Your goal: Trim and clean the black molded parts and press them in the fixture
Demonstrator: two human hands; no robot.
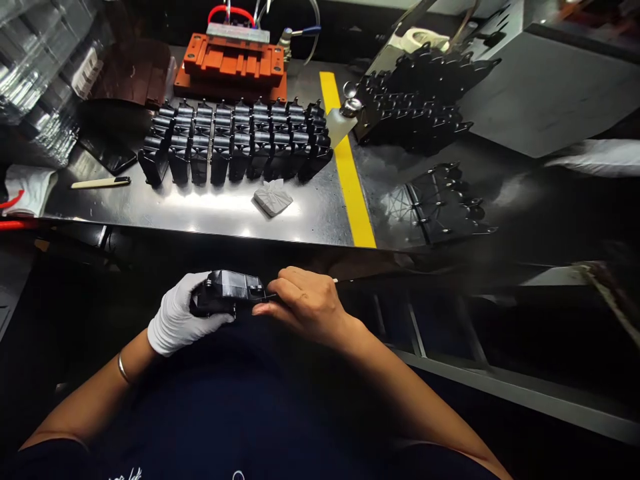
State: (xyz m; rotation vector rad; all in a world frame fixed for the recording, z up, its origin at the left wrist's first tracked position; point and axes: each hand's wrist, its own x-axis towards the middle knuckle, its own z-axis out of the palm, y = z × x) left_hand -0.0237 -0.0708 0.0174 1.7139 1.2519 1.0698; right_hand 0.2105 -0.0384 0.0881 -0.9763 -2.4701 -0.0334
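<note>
My left hand, in a white glove, is wrapped round a black plastic housing held in front of my body, below the bench edge. The housing has a smooth, shiny top face and small clips at its right end. My bare right hand is closed in a pinch at that right end. A slim tool runs through its fingers, with a dark tip at the housing and a pale end showing behind the knuckles. Most of this tool is hidden by the hand, so its exact kind cannot be made out.
On the metal bench stand rows of black plastic housings, a folded grey cloth and a cream pen-like tool. Behind is an orange fixture. Right of the yellow tape are a pump bottle and stacked black parts.
</note>
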